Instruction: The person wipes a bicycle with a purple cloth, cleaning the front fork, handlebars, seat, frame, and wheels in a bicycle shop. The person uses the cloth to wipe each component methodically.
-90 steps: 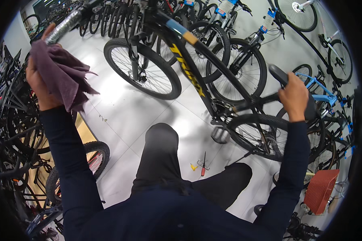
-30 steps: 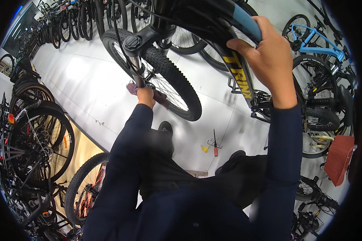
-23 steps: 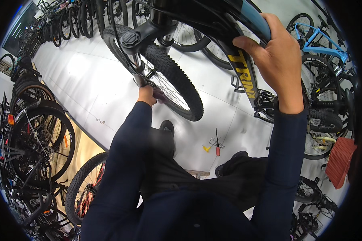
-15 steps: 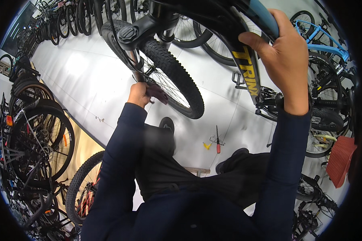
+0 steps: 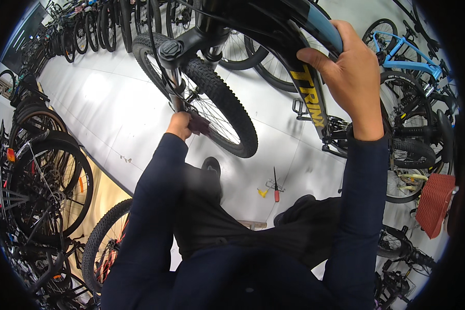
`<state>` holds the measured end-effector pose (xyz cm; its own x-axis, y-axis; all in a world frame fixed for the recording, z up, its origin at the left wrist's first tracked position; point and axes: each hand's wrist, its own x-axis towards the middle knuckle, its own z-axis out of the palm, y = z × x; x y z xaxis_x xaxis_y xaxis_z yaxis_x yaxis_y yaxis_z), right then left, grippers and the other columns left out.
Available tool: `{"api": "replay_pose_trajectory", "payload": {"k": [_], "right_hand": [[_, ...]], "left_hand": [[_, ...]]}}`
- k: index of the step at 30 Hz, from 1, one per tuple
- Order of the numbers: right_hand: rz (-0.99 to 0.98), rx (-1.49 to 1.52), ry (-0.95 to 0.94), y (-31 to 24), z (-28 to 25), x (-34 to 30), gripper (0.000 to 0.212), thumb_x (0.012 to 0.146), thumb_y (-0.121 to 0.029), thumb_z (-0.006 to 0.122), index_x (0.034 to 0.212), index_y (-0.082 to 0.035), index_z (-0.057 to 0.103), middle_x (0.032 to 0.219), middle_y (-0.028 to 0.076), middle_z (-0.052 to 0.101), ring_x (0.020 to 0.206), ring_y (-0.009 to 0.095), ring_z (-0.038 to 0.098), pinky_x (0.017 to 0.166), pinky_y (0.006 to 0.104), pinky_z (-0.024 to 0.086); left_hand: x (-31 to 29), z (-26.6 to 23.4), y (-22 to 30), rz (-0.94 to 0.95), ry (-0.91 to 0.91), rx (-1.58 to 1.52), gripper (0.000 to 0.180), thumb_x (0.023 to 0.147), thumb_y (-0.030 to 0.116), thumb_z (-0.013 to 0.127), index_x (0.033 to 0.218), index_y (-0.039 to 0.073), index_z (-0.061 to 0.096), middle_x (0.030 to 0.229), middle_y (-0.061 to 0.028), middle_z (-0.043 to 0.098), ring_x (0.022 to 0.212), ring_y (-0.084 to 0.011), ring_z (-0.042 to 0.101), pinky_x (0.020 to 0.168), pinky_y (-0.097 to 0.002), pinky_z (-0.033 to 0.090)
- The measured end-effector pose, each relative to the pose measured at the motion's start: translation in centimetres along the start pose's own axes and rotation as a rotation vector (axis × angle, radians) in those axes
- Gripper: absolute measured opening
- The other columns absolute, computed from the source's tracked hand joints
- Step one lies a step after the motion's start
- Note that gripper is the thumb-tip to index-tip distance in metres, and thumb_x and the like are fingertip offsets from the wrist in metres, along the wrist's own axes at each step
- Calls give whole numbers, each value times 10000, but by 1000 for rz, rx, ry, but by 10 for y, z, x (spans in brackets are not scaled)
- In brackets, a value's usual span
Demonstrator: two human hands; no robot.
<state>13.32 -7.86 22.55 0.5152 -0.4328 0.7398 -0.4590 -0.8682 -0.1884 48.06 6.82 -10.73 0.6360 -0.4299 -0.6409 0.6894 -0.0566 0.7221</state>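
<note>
A black bicycle frame (image 5: 274,26) with a blue-grey section and yellow lettering leans across the upper middle. My right hand (image 5: 354,77) is closed around its top tube, thumb on the near side. Below the fork crown, my left hand (image 5: 179,125) grips a dark maroon cloth (image 5: 198,124) at the lower end of the silver fork leg (image 5: 176,80). The fingers are partly hidden behind the leg and the cloth. Beside that hand stands the front wheel with its knobby tyre (image 5: 237,111).
On the pale tiled floor (image 5: 243,181) between my feet lie a screwdriver with a red handle (image 5: 276,196), a small yellow piece (image 5: 262,193) and a metal wire part. Bicycles line the left side and back. A blue bicycle (image 5: 411,64) and a red basket (image 5: 435,206) are on the right.
The frame and my right hand appear slightly further left and lower. My left hand stays at the fork leg with the cloth, a little lower in the picture.
</note>
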Motion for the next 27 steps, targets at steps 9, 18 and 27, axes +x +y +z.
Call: {"api": "replay_pose_trajectory", "payload": {"k": [9, 18, 27], "right_hand": [[56, -26, -49, -2, -1, -3, 495, 811, -404, 882, 1113, -69, 676, 838, 90, 714, 719, 276, 667, 672, 348, 517], [118, 9, -32, -7, -3, -3, 491, 751, -389, 904, 1056, -81, 675, 886, 120, 734, 783, 355, 703, 682, 425, 531], [125, 19, -29, -13, -8, -1, 521, 744, -285, 918, 1143, -70, 661, 883, 128, 721, 771, 334, 690, 704, 390, 525]], "left_hand": [[-38, -16, 24, 122, -277, 10, 229, 839, -73, 540, 1055, -99, 611, 980, -189, 674, 874, -334, 703, 790, -419, 578], [-30, 7, -23, 803, 36, 1335, 254, 902, 173, 636, 1070, -5, 702, 933, -273, 732, 910, -450, 716, 815, -486, 573], [-26, 18, -29, 914, 184, 1443, 173, 892, 195, 639, 931, 47, 718, 873, -192, 737, 846, -391, 723, 769, -475, 583]]}}
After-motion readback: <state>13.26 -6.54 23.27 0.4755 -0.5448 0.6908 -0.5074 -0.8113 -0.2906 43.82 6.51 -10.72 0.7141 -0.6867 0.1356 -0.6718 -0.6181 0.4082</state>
